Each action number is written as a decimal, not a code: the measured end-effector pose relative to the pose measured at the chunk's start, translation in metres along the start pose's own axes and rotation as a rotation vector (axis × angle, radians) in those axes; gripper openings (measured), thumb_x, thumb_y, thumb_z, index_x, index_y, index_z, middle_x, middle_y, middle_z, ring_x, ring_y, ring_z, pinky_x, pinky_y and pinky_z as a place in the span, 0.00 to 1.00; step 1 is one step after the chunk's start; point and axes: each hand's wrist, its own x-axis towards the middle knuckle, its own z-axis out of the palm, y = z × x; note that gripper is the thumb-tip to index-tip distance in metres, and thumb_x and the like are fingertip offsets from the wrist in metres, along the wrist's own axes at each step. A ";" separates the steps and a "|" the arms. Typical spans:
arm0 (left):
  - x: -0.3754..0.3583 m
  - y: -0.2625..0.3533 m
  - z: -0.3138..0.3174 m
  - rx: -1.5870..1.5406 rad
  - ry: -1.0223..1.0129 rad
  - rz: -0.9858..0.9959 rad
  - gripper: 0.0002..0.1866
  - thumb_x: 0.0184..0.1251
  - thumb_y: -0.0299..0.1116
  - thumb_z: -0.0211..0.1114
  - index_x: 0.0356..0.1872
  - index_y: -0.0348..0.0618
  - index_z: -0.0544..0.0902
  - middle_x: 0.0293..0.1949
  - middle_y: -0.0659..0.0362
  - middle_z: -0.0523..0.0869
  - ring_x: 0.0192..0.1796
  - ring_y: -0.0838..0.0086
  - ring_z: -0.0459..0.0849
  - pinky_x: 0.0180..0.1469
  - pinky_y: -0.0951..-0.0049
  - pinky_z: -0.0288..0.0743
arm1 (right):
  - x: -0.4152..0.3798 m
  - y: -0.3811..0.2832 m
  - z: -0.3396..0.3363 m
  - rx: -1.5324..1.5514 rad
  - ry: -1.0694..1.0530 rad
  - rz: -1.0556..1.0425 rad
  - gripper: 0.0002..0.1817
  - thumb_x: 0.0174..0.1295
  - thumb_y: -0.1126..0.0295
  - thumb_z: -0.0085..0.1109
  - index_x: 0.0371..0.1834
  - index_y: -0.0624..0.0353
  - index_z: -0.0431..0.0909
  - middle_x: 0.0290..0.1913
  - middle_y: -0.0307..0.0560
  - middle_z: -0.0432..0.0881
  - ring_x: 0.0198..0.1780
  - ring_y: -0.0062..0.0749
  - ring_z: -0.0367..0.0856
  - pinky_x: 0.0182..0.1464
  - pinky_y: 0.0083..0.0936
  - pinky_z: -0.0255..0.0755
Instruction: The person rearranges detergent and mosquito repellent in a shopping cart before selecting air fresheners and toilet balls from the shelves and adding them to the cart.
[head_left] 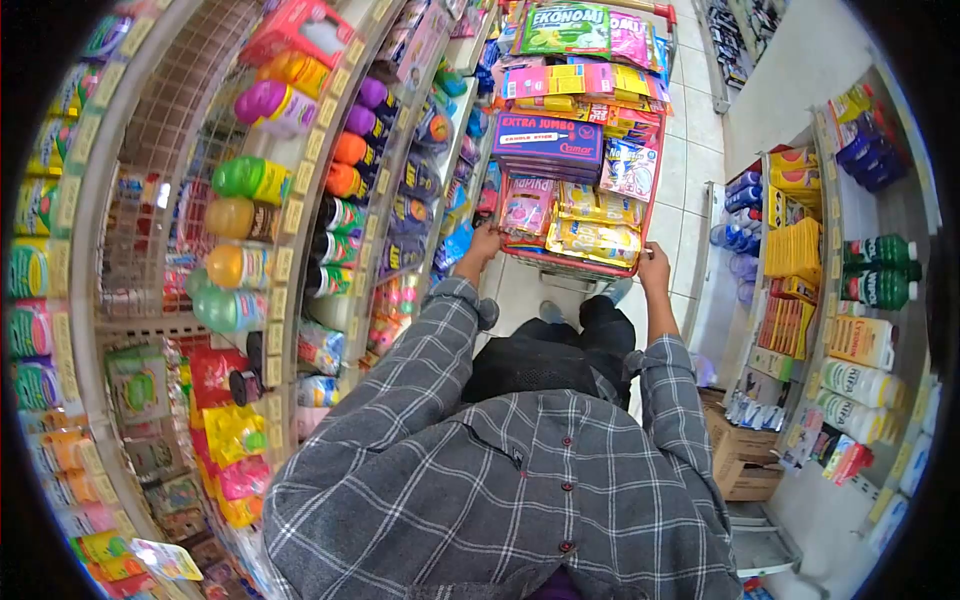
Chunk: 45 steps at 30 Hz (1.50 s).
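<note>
A red shopping cart piled with packaged goods stands in front of me in the aisle. My left hand is closed on its near left corner. At the near right corner, my right hand also grips the cart. Closest to me in the cart lie yellow packets and a pink packet. Behind them sits a purple-blue "Extra Jumbo" box, beside a white and pink packet. Farther back are stacked colourful packets and a green "Ekonomi" pouch.
Shelves of bottles and pouches line the left side, close to my left arm. On the right, a shelf holds green bottles and yellow packs. A cardboard box stands low at right. Pale floor tiles run beside the cart.
</note>
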 end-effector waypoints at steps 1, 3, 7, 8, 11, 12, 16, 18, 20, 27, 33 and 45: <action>-0.002 -0.003 0.000 0.032 0.028 0.041 0.14 0.60 0.31 0.63 0.48 0.43 0.80 0.31 0.61 0.84 0.25 0.75 0.77 0.20 0.70 0.67 | -0.006 -0.002 -0.001 0.000 -0.022 0.007 0.10 0.64 0.68 0.57 0.45 0.58 0.82 0.33 0.58 0.85 0.36 0.46 0.85 0.41 0.37 0.75; -0.010 -0.011 0.001 0.096 0.087 0.113 0.14 0.59 0.31 0.63 0.47 0.42 0.80 0.32 0.59 0.84 0.27 0.74 0.79 0.23 0.69 0.70 | -0.013 0.002 -0.003 -0.009 -0.036 -0.013 0.10 0.64 0.70 0.56 0.45 0.59 0.81 0.30 0.56 0.84 0.31 0.41 0.83 0.36 0.35 0.74; -0.026 -0.030 0.000 0.019 0.154 0.182 0.13 0.56 0.28 0.64 0.44 0.39 0.81 0.33 0.57 0.85 0.36 0.72 0.82 0.39 0.70 0.76 | -0.021 0.039 0.014 -0.079 -0.063 -0.098 0.10 0.66 0.70 0.54 0.47 0.59 0.78 0.26 0.48 0.83 0.24 0.28 0.80 0.23 0.28 0.72; -0.030 -0.037 0.001 0.030 0.176 0.196 0.13 0.56 0.28 0.64 0.43 0.39 0.81 0.33 0.57 0.85 0.36 0.72 0.82 0.40 0.70 0.75 | -0.027 0.039 0.013 -0.066 -0.094 -0.080 0.10 0.67 0.70 0.55 0.48 0.59 0.78 0.28 0.48 0.84 0.24 0.28 0.81 0.23 0.27 0.73; -0.052 -0.033 0.002 0.051 0.246 0.233 0.10 0.56 0.27 0.63 0.39 0.38 0.81 0.33 0.55 0.86 0.37 0.69 0.83 0.41 0.68 0.75 | -0.046 0.033 0.003 -0.041 -0.189 -0.009 0.12 0.69 0.66 0.55 0.51 0.58 0.77 0.31 0.48 0.85 0.26 0.26 0.83 0.23 0.26 0.75; -0.055 -0.036 0.004 0.045 0.274 0.236 0.08 0.56 0.27 0.63 0.38 0.38 0.81 0.33 0.54 0.86 0.37 0.67 0.83 0.41 0.67 0.75 | -0.055 0.029 -0.001 -0.051 -0.210 0.016 0.13 0.69 0.65 0.55 0.53 0.57 0.76 0.32 0.48 0.85 0.27 0.27 0.83 0.25 0.26 0.75; -0.067 -0.042 0.006 0.118 0.458 0.210 0.06 0.57 0.30 0.63 0.34 0.41 0.83 0.35 0.48 0.86 0.40 0.57 0.85 0.43 0.62 0.76 | -0.090 0.015 -0.011 0.144 -0.310 0.107 0.18 0.71 0.62 0.53 0.59 0.56 0.75 0.37 0.47 0.85 0.32 0.27 0.83 0.31 0.24 0.77; -0.085 -0.038 0.016 -0.032 0.588 0.219 0.09 0.57 0.31 0.64 0.38 0.41 0.85 0.35 0.48 0.87 0.40 0.57 0.86 0.44 0.63 0.77 | -0.110 0.028 -0.021 0.186 -0.470 0.096 0.21 0.71 0.59 0.54 0.63 0.55 0.73 0.37 0.45 0.84 0.33 0.26 0.82 0.33 0.23 0.75; -0.106 -0.048 0.029 -0.173 0.718 0.164 0.10 0.58 0.31 0.64 0.40 0.41 0.85 0.36 0.49 0.88 0.40 0.60 0.87 0.46 0.64 0.78 | -0.141 0.057 -0.040 0.199 -0.635 0.114 0.23 0.70 0.55 0.55 0.64 0.54 0.74 0.41 0.44 0.84 0.35 0.24 0.81 0.36 0.21 0.74; -0.162 -0.074 0.090 -0.576 0.462 -0.146 0.08 0.57 0.35 0.63 0.35 0.48 0.86 0.23 0.58 0.83 0.20 0.71 0.79 0.20 0.67 0.70 | -0.176 0.241 -0.146 -0.399 -1.178 -0.148 0.17 0.67 0.59 0.55 0.49 0.60 0.82 0.41 0.40 0.86 0.38 0.25 0.81 0.41 0.22 0.71; -0.106 -0.114 0.125 -0.543 0.571 -0.112 0.07 0.56 0.35 0.63 0.33 0.46 0.85 0.22 0.57 0.83 0.19 0.71 0.79 0.18 0.67 0.70 | -0.162 0.204 -0.208 -0.221 -0.907 0.193 0.18 0.64 0.56 0.57 0.43 0.58 0.84 0.37 0.41 0.86 0.37 0.27 0.81 0.41 0.27 0.73; -0.151 -0.058 0.049 -0.297 0.669 -0.013 0.20 0.53 0.44 0.69 0.41 0.38 0.82 0.39 0.41 0.86 0.45 0.52 0.86 0.49 0.59 0.79 | -0.156 0.083 -0.161 -0.026 -0.712 0.301 0.20 0.68 0.52 0.56 0.54 0.54 0.76 0.47 0.41 0.82 0.44 0.29 0.81 0.47 0.28 0.75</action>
